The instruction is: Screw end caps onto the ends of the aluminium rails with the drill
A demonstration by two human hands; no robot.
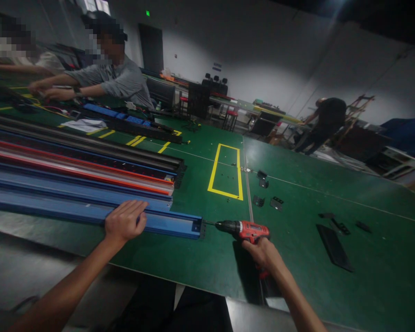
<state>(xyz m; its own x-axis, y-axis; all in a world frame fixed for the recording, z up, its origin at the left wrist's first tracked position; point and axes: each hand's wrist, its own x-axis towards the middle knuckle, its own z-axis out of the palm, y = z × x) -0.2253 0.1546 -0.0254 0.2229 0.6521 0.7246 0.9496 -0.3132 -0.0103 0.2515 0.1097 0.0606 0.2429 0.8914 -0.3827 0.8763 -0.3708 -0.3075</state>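
Observation:
My left hand [124, 220] lies over a long blue metal rail [171, 222] near its right end, fingers curled round the far side. A black end cap [202, 228] sits on that end. In my right hand [263, 252] is a red and black cordless drill [252, 229], held by its grip and pointing left. Its long bit [210, 223] reaches to the end cap; whether the tip sits in a screw is too small to tell. Behind the rail, a second blue rail [155, 201] lies alongside rails with red edges [152, 183].
Black brackets [276, 203] and a dark flat piece [334, 247] lie on the green table [297, 295]. Yellow tape [224, 196] marks a rectangle ahead. Across the table sits a co-worker [124, 83] handling parts, with another person at far left. Someone stands [327, 120] at the back right.

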